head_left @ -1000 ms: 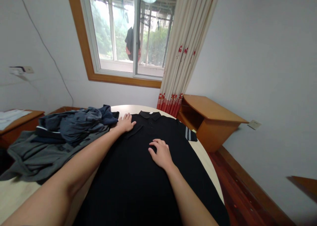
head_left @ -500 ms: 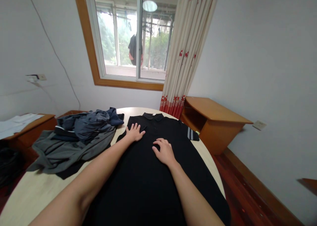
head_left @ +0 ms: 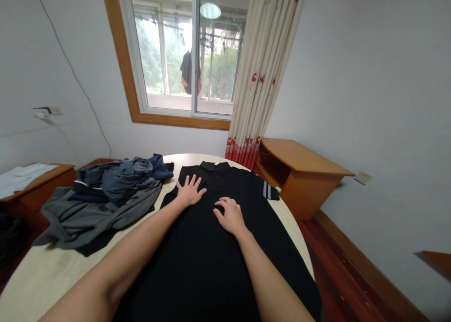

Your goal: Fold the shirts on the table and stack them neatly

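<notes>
A black polo shirt (head_left: 211, 247) lies spread on a round, pale table (head_left: 35, 284), its collar at the far edge and a sleeve with two grey stripes on the right. My left hand (head_left: 189, 191) rests flat on the upper left of the shirt, fingers spread, holding nothing. On the middle of the chest is my right hand (head_left: 229, 215), its fingers slightly bent and apart, with nothing held. The sleeve on the left side is partly hidden by my left hand and arm.
Crumpled grey and dark blue clothes (head_left: 116, 185) are heaped on the table's left side. Behind the table hangs a curtain (head_left: 259, 77) beside a window. A wooden desk (head_left: 306, 171) stands at the right, another with papers (head_left: 24, 176) at the left.
The whole view has shifted slightly, so the scene sits a little further left. Both hands stay at nearly the same places on the shirt.
</notes>
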Demonstrator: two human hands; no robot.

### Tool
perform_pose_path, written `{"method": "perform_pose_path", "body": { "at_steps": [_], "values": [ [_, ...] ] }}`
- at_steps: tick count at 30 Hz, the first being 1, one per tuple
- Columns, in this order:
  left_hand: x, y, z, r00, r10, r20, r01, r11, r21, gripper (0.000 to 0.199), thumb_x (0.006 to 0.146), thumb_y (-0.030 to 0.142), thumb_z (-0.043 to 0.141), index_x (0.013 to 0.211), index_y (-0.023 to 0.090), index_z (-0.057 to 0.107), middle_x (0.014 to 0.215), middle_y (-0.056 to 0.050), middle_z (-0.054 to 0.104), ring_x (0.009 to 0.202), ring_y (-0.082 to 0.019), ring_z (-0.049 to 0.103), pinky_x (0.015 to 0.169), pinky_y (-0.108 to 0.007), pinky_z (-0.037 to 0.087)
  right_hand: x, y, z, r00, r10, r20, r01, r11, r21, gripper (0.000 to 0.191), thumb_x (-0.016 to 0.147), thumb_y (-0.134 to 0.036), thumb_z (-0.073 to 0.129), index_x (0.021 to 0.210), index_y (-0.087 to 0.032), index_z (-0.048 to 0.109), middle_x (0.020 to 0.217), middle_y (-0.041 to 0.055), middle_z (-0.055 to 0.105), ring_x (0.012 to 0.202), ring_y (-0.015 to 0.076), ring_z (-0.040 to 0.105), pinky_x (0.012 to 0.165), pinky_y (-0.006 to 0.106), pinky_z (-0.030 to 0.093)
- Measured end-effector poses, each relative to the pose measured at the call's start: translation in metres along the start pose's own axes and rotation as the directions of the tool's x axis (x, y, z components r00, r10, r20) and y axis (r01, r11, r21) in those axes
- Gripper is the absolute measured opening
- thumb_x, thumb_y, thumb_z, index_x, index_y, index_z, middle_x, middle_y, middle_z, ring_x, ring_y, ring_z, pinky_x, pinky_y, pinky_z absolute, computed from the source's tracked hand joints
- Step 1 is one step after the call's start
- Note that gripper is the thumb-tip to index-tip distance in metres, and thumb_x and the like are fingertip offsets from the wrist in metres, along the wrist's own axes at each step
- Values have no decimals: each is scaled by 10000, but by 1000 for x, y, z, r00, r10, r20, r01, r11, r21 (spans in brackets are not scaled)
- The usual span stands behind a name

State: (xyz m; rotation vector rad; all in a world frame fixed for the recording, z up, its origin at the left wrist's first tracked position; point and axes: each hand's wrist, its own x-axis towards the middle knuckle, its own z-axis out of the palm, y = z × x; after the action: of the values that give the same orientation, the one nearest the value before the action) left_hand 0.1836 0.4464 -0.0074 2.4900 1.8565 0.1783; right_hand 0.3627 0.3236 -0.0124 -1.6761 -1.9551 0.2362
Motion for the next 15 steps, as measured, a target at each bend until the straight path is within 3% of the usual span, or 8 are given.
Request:
{"method": "perform_pose_path", "body": {
  "at_steps": [3,9,12,15],
  "values": [
    [-11,-7,-4,991,-16,-135,16,1000,5,709,976,613,209,1573,231,233,1643,-65,117,1500,-381,65,1105,-737,135,1,1,0,1000,0,-1,0,1000,2,224,894,-299,603,1084,-236,703,1254,75,622,1191,244,530,998,405,396],
    [-27,-31,10,996,-81,-33,81,997,-5,666,985,593,216,1533,238,350,1620,-87,224,1494,-366,136,1109,-715,178,0,1,-1,1000,7,12,-7,1000,-3,218,897,-307,596,1080,-244,697,1256,72,620,1195,239,528,1009,411,388],
    [-30,-34,12,995,-88,-51,86,996,-28,645,995,578,201,1519,244,378,1615,-81,243,1493,-347,158,1125,-694,182,-1,0,3,1000,10,5,-10,1000,24,281,889,-301,594,1152,-237,668,1291,81,597,1205,241,528,1014,416,396],
    [-32,-35,7,989,-82,-122,75,995,-66,631,1005,563,200,1506,236,400,1616,-79,240,1492,-340,172,1144,-670,175,5,3,1,993,64,-98,-56,995,78,379,882,-325,579,1246,-223,618,1348,99,553,1221,251,525,1017,423,414]
  ]
}}
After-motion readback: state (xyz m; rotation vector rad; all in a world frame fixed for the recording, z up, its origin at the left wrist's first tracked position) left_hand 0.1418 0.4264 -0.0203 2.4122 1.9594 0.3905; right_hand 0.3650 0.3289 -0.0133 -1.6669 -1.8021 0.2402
